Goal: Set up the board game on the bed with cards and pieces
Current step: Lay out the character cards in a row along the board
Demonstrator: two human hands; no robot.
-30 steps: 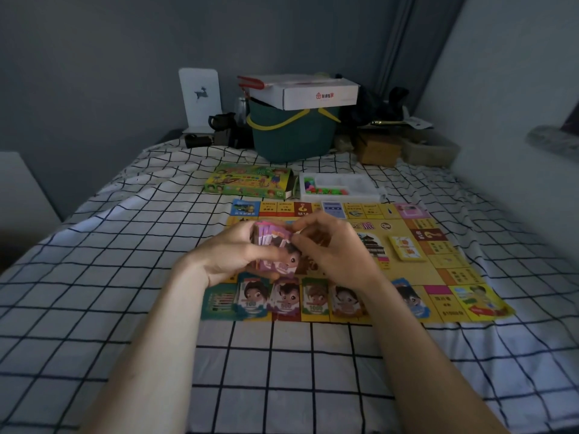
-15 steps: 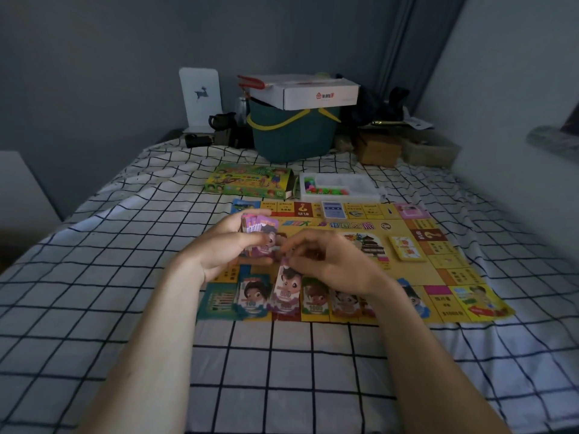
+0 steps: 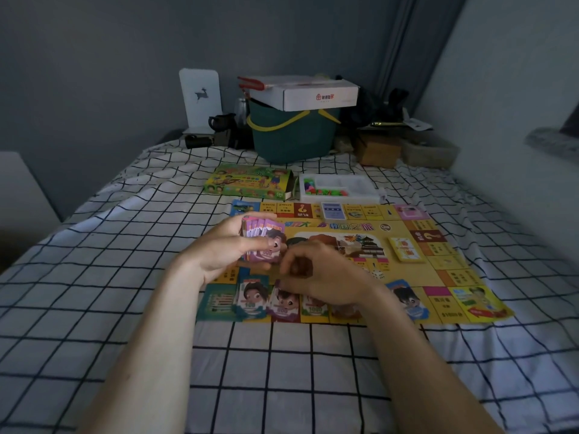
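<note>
Two bare forearms reach in from the bottom edge, with no sleeves, watch or rings showing. The left hand (image 3: 219,255) has a dark-painted thumbnail. The right hand (image 3: 326,274) wears nothing.

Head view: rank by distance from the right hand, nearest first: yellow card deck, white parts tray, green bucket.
From the right hand:
1. Yellow card deck, on the board, right of the hand.
2. White parts tray, beyond the board's far edge.
3. Green bucket, at the bed's far end.
</note>
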